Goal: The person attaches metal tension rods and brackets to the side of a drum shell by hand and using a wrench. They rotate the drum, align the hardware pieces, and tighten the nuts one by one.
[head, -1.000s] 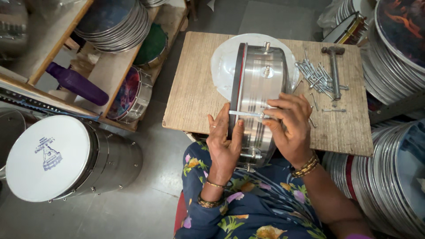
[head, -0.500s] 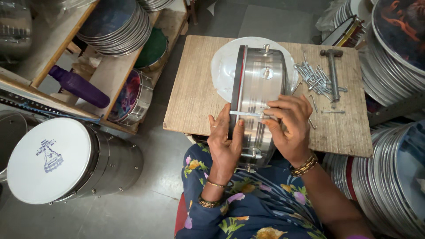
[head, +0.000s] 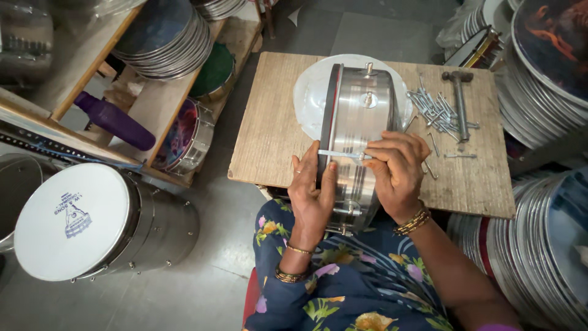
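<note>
A shiny steel drum shell (head: 361,116) stands on its edge on a small wooden table (head: 269,129), leaning toward my lap. My left hand (head: 312,196) lies flat against the drum's dark left rim and steadies it. My right hand (head: 395,168) pinches a thin metal tension rod (head: 340,154) that lies across the shell near the rim. A white drum skin (head: 309,92) lies flat under the drum.
A heap of metal rods and bolts (head: 438,113) and a hammer (head: 459,98) lie on the table's right part. A white-headed steel drum (head: 92,224) lies on the floor at left. Wooden shelves (head: 147,98) hold stacked rims; more rims (head: 539,245) pile at right.
</note>
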